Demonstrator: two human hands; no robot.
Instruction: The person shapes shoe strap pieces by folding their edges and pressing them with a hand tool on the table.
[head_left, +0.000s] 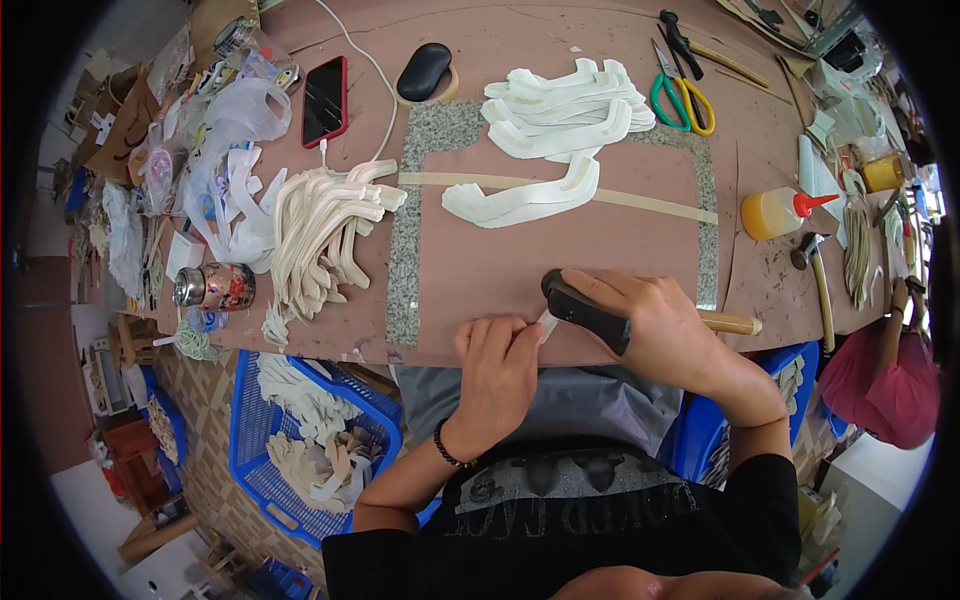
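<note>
My right hand (665,330) is wrapped over the black head of a hammer (590,315), whose wooden handle sticks out to the right beyond my fingers. Close beside it, at the table's near edge, my left hand (495,375) pinches a small whitish strip (546,326), mostly covered by the fingers. The hammer head is right by this strip; whether they touch, I cannot tell. Farther up the table lies a curved white strip (525,205), with a stack of similar white strips (565,110) behind it. A pile of cream curved strips (325,235) lies to the left.
Scissors (685,100) and another hammer (690,48) lie at the back right. A glue bottle (770,215) with a red tip and a third hammer (820,280) are at the right. A phone (325,100) lies left. A blue basket (245,410) stands below; another person (880,385) is at far right.
</note>
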